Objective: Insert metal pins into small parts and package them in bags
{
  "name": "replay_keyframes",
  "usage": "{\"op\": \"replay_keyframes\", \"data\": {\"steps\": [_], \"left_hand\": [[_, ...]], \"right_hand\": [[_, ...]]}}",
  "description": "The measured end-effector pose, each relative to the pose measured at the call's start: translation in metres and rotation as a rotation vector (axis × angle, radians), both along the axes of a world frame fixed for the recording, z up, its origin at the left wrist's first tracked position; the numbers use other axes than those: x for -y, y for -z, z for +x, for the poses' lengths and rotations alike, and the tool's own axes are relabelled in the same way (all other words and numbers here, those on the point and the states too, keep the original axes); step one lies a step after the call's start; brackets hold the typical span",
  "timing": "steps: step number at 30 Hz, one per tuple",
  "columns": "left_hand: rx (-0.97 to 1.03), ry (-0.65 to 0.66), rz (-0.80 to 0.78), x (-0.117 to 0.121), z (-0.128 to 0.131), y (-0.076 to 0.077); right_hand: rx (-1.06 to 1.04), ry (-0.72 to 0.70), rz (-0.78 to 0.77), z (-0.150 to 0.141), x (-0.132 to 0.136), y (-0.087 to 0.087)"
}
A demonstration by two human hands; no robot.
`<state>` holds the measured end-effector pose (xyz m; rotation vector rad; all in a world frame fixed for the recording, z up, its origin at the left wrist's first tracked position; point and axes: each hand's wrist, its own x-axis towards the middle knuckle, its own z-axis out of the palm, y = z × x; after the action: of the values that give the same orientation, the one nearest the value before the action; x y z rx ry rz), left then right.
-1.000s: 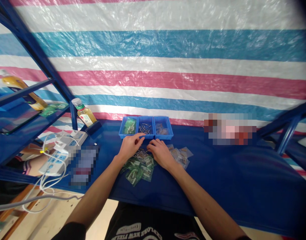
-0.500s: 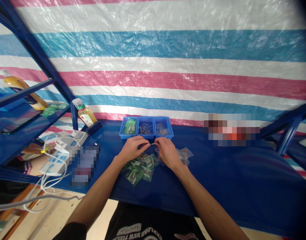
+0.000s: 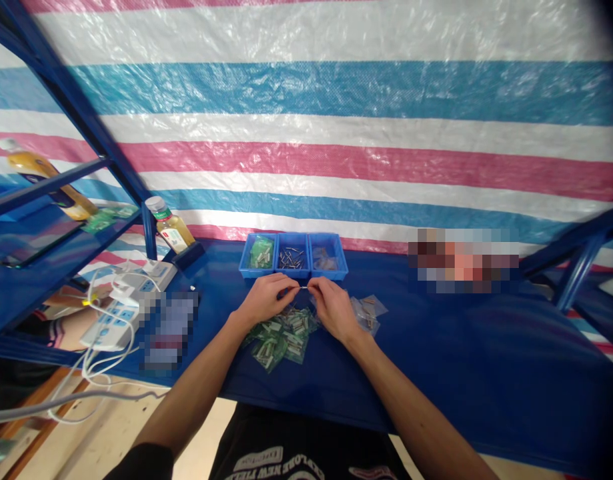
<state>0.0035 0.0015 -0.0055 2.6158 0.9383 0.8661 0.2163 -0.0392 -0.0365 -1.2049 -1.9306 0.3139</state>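
Observation:
My left hand (image 3: 266,298) and my right hand (image 3: 331,305) meet above the blue table, fingers pinched together on a small thin metal piece (image 3: 303,288) held between them. Under the hands lies a pile of small green-labelled plastic bags (image 3: 279,337). A few clear bags (image 3: 367,309) lie just right of my right hand. Behind the hands stands a blue three-compartment tray (image 3: 293,268): bags in the left section, small metal parts in the middle, something clear in the right.
A bottle of yellow drink (image 3: 170,229) stands at the back left by the blue rack post. A white power strip with cables (image 3: 117,308) lies at the table's left end. Another bottle (image 3: 41,175) rests on the left shelf. A striped tarp hangs behind.
Both hands lifted off the pile of bags and came together, pinching a small metal piece between them. In the last half second they hardly moved.

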Motion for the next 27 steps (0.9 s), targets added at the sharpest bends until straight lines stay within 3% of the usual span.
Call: {"op": "replay_keyframes", "data": {"steps": [6,27], "left_hand": [[-0.003,-0.003,0.001,-0.0005,0.0002,0.0005],[-0.003,0.032,-0.018,-0.0003,0.0024,0.0048]], "right_hand": [[-0.029,-0.057,0.058,0.0011,-0.0014,0.0017],[0.033,-0.001,0.010,0.0016,0.0002,0.0008]]}}
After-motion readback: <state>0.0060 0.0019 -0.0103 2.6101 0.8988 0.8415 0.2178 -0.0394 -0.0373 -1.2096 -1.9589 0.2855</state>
